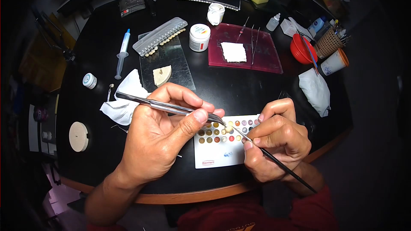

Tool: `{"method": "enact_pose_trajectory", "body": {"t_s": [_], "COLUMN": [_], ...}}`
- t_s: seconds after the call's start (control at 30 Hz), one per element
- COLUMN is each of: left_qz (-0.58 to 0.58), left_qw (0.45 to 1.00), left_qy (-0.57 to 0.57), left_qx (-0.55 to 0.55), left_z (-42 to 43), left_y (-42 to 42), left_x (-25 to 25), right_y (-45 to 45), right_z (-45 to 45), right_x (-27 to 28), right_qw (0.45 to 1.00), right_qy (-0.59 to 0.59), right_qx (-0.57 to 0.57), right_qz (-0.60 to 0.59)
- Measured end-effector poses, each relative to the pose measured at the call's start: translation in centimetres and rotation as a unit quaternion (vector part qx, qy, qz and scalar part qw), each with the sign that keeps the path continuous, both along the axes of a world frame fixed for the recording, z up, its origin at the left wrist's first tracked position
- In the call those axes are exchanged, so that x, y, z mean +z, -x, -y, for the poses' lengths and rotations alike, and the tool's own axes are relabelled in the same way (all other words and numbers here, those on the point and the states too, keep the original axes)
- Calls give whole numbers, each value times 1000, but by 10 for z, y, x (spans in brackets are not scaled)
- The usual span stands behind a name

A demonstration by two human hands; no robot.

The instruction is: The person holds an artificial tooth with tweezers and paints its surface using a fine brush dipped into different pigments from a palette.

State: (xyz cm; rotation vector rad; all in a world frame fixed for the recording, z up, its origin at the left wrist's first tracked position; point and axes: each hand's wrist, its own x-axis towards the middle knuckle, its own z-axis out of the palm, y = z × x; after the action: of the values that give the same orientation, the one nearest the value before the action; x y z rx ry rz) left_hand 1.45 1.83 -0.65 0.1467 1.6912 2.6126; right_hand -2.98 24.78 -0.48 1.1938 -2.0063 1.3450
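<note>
Black-and-silver tweezers (171, 108) are pinched in my left hand (160, 134), their tips closed at a small pale tooth-like piece (229, 127). My right hand (280, 141) grips a thin dark-handled brush (274, 159), its tip at or very near the small piece; whether they touch is too small to tell. Both tools meet above a white palette (220, 160) with rows of coloured round wells, yellow, brown, red and grey. My right fingers cover part of the palette's right side, and my left thumb and fingers lie near its upper left.
Behind my hands lie a shade guide (158, 38), a dark glass plate (182, 66), a white jar (199, 37) and a magenta tray (265, 55). A syringe (123, 55) and tissue (124, 98) are left; a red bowl (302, 49) and white bag (314, 90) are right.
</note>
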Motion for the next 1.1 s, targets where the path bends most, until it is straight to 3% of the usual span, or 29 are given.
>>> {"method": "enact_pose_trajectory", "body": {"t_s": [0.6,0.8,0.93,1.0,1.1], "left_qz": [-13,3,-2,4,0], "left_qw": [1000,1000,999,999,999], "left_qy": [0,16,34,29,37], "left_qx": [5,21,23,24,35], "left_z": [1,4,8,9,12], "left_y": [2,6,10,11,13], "left_x": [-3,-4,-3,-3,-3], "right_y": [0,8,8,23,45], "right_z": [0,-5,-8,-27,-39], "right_x": [0,-2,5,19,70], "right_qw": [1000,998,976,986,969], "right_qy": [-4,62,184,129,225], "right_qx": [5,-29,-66,-94,-106], "right_qz": [-3,-3,101,50,0]}}
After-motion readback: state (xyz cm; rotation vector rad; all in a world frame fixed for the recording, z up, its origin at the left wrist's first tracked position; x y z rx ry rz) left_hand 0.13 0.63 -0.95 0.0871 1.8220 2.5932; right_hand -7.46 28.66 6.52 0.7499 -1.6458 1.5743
